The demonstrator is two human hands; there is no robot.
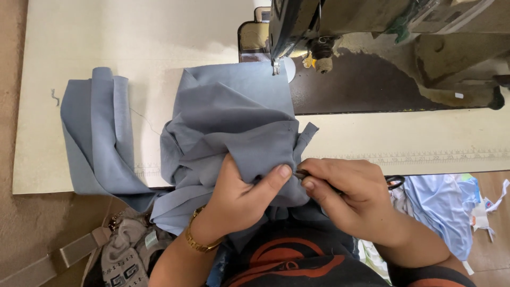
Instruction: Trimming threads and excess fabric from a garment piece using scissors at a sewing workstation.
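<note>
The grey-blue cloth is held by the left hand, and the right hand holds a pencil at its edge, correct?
Not a pencil: the head view shows the right hand holding small scissors. The left hand does grip the grey-blue cloth.

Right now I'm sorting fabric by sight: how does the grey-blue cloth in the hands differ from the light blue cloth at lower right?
The grey-blue cloth is darker and duller; the light blue cloth is paler and brighter. The grey-blue cloth lies bunched on the sewing table, pinched by the left hand; the light blue cloth lies below the table edge, untouched. Both are rumpled.
</note>
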